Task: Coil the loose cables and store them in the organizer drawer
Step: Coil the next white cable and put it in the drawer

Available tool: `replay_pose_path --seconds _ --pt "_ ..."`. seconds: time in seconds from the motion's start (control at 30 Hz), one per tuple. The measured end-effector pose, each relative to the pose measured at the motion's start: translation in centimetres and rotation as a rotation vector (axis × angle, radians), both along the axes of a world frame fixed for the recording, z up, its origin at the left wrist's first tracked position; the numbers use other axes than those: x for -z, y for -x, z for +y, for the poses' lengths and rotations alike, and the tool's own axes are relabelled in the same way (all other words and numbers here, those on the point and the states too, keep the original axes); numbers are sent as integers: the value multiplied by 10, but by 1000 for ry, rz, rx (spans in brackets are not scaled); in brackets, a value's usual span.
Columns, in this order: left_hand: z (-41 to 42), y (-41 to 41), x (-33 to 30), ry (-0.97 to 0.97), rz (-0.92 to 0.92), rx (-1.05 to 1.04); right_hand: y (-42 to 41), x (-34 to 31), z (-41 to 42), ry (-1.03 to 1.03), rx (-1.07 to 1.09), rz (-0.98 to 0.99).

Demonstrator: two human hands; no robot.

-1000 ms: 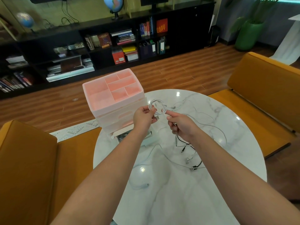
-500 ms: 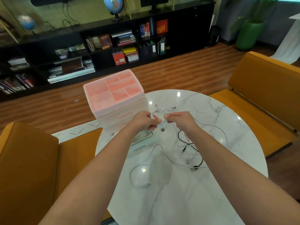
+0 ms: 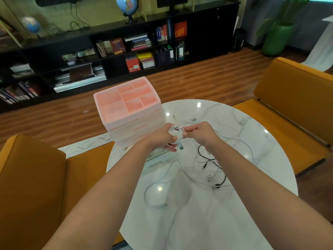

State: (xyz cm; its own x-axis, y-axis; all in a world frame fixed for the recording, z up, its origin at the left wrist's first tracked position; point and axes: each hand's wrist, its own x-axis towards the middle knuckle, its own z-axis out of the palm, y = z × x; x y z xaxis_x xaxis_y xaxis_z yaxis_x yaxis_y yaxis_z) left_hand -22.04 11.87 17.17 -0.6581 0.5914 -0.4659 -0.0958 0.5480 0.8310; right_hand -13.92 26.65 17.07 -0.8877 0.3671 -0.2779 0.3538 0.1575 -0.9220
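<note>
My left hand [image 3: 162, 138] grips a small coil of white cable [image 3: 177, 129]; its USB plug [image 3: 181, 146] hangs below the fingers. My right hand [image 3: 200, 133] pinches the coil's right side. The pink organizer [image 3: 126, 105] stands on the white marble table [image 3: 207, 204] just left of my hands, and its bottom drawer [image 3: 156, 159] is pulled out under my left wrist. A loose white cable [image 3: 153, 190] loops on the table in front. A black cable [image 3: 216, 165] tangled with white ones lies right of centre. More white cable [image 3: 194, 120] lies behind my hands.
Orange seats flank the table at left [image 3: 36, 177] and right [image 3: 292, 109]. Beyond a wooden floor runs a low black bookshelf [image 3: 126, 47] with books and globes. A green planter [image 3: 277, 38] stands at the far right.
Both hands dropped lower and drew together over the table, the coil shrinking tighter between them. The plug now dangles beneath my left hand. The view shifted slightly downward.
</note>
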Motion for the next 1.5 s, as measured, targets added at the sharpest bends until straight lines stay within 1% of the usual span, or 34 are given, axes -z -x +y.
replay_pose_path --seconds 0.1,0.17,0.27,0.3,0.37,0.47,0.5,0.57,0.6,0.63,0.7,0.77,0.87,1.0,1.03,1.1,1.17,1.2,1.27,1.37,1.5 --pt "1 -4 -2 16 -8 -30 0 -1 1 -33 -44 2" --pt "3 -5 -2 14 18 -113 -2 -3 1 -45 -81 11" --pt "8 -1 2 -10 135 -264 -2 -3 0 -40 -119 72" --pt "9 0 2 -35 149 -311 -2 -2 -1 -47 -119 96" --pt "10 2 3 -82 111 -367 0 2 -2 -94 -90 99" --pt "9 4 4 -131 5 -357 1 11 0 -217 -63 49" --pt "8 4 5 -153 -25 -357 2 14 0 -295 -63 44" --pt "8 4 8 -166 -34 -368 4 21 -2 -531 -57 -1" --pt "8 4 10 -169 -32 -387 3 22 -3 -604 -48 -29" --pt "9 3 11 -182 -38 -417 3 23 -4 -598 -48 -43" --pt "10 3 14 -233 -67 -479 2 26 -6 -465 -65 4" --pt "11 3 15 -286 -112 -519 0 26 -7 -344 -4 25" --pt "13 2 14 -341 -181 -560 0 29 -4 -259 146 10" --pt "15 -1 15 -425 -301 -580 3 39 -4 -123 200 -59" --pt "16 -2 15 -446 -322 -577 4 43 -4 -29 232 -71" --pt "17 -4 14 -465 -335 -555 3 45 -5 311 321 -51" --pt "18 -5 14 -474 -334 -524 3 43 -7 631 367 19" --pt "18 -6 14 -470 -335 -508 3 42 -8 734 370 49" --pt "18 -7 14 -428 -310 -475 4 37 -9 875 352 96" --pt "19 -9 14 -352 -273 -484 6 31 -10 974 348 106" --pt "22 -12 11 -335 -289 -548 7 27 -8 968 368 -31"
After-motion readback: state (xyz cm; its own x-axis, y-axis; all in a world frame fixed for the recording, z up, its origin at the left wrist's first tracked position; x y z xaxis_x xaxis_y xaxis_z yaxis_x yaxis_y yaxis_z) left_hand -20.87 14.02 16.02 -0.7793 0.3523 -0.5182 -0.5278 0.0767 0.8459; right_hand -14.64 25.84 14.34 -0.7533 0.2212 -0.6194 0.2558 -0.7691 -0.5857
